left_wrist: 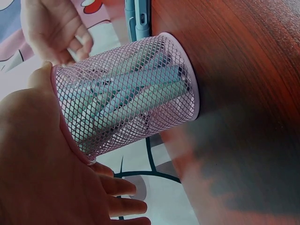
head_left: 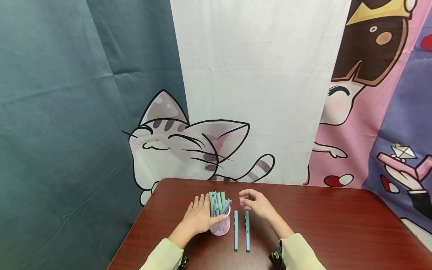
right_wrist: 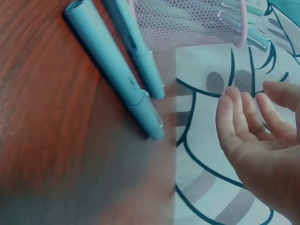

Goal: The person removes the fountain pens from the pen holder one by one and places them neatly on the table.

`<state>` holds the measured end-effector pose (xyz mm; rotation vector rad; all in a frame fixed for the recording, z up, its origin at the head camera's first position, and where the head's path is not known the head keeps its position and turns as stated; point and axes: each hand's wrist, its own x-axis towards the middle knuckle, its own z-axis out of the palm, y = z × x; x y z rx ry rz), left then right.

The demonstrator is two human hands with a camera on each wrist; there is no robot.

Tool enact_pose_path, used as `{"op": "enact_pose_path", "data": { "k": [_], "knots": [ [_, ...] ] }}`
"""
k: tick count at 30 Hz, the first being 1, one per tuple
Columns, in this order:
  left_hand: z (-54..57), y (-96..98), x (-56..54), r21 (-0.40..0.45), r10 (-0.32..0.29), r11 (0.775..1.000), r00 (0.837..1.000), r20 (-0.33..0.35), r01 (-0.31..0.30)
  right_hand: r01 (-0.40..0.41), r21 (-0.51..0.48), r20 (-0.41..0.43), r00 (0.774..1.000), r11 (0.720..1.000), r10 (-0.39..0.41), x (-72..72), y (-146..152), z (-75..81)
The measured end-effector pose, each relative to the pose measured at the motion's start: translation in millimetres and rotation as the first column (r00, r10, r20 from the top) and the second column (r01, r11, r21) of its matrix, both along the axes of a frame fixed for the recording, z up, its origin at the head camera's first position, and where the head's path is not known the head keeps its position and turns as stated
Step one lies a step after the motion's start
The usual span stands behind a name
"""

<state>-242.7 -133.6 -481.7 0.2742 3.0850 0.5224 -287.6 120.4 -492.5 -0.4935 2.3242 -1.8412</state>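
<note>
A pink mesh pen holder [head_left: 220, 227] stands upright on the table, filled with several green and blue pens [head_left: 217, 202]. My left hand [head_left: 199, 217] rests against its left side near the rim, thumb across the front and the other fingers extended past it. Through the mesh in the left wrist view, pens [left_wrist: 140, 84] show inside. To the right of the holder lie two blue capped pens, a left one [head_left: 236, 230] and a right one [head_left: 248, 231], side by side. Above their capped ends hovers my right hand [head_left: 258, 204], fingers loosely bent, holding nothing.
The reddish-brown wooden table [head_left: 324, 225] reaches back to a hanging cloth printed with a cartoon cat [head_left: 182, 150]. A dark green curtain [head_left: 67, 112] hangs at the left. Dark wrist devices, one of them on the right wrist [head_left: 276, 257], sit by the sleeves.
</note>
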Motion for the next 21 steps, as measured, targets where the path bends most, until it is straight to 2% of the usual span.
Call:
{"op": "enact_pose_path", "data": {
  "k": [6, 14, 21],
  "knots": [
    [-1.4, 1.0, -1.2, 0.008, 0.004, 1.000, 1.000, 0.000, -0.004, -0.067, -0.017, -0.059, 0.996, 0.998, 0.066, 1.7, -3, 9.1],
    [-1.9, 0.4, 0.5, 0.019, 0.000, 1.000, 1.000, -0.016, 0.000, -0.136, 0.037, -0.164, 0.976, 0.990, 0.141, 1.7, -10, 8.9],
    [-2.2, 0.6, -0.7, 0.014, 0.001, 1.000, 1.000, -0.020, -0.001, -0.151, 0.070, -0.190, 0.968, 0.986, 0.162, 2.6, -18, 10.6]
  ]
}}
